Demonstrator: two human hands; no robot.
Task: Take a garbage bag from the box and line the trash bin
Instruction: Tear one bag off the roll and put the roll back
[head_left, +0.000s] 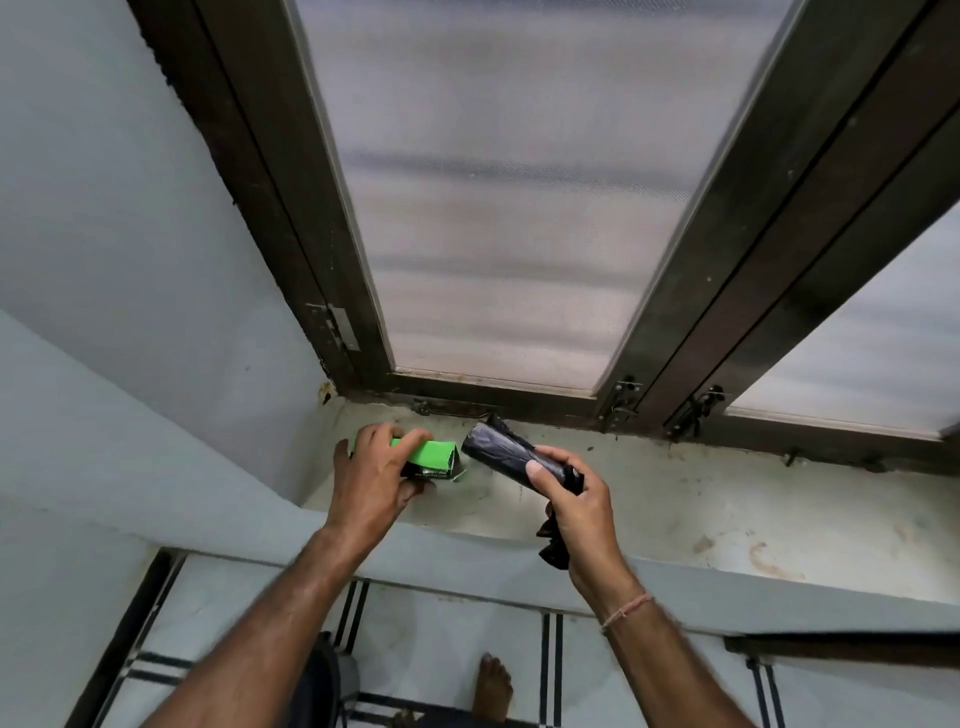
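Garbage-bag roll (511, 453), black plastic, cylindrical, is out of the box and gripped in the right hand (576, 512) above the stained pale windowsill (727, 499); a loose end hangs below the palm. Left hand (371, 475) clasps the green-and-black cardboard box (434, 457), open end facing the roll, on the sill.

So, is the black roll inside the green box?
No, the right hand holds the black roll outside the green box, which the left hand grips.
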